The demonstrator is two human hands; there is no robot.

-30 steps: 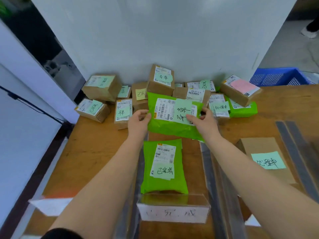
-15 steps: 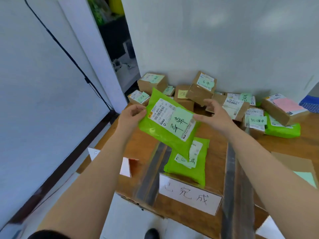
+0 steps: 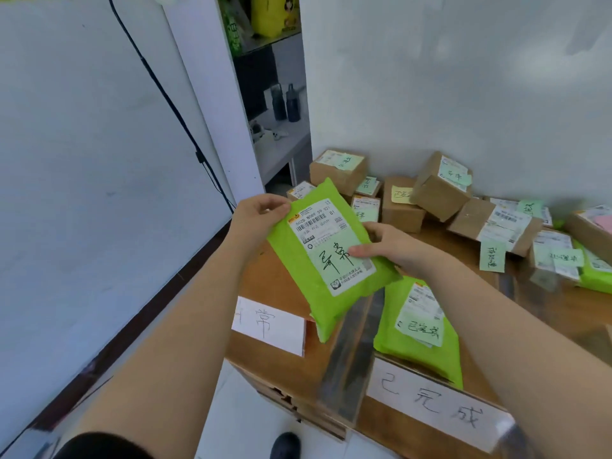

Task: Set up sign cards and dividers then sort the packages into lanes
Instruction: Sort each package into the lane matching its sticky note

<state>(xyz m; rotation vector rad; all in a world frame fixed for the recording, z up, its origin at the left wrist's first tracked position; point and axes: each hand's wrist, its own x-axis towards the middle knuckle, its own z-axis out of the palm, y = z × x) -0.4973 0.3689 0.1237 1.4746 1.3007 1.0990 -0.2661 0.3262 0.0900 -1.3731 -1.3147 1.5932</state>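
Carried leftward from over the middle lane, the green mailer (image 3: 326, 260) is now held above the left lane, over the sign card (image 3: 269, 329) whose last character matches its note; placing there is judged next. It is pinched at its far corner by the left hand (image 3: 256, 217) and gripped along its right edge by the right hand (image 3: 385, 248). Beyond the wooden table (image 3: 275, 279), white walls are seen; unsorted boxes (image 3: 440, 190) are piled at the back, a divider strip (image 3: 354, 352) marks the lane, and a second mailer (image 3: 420, 329) lies sorted
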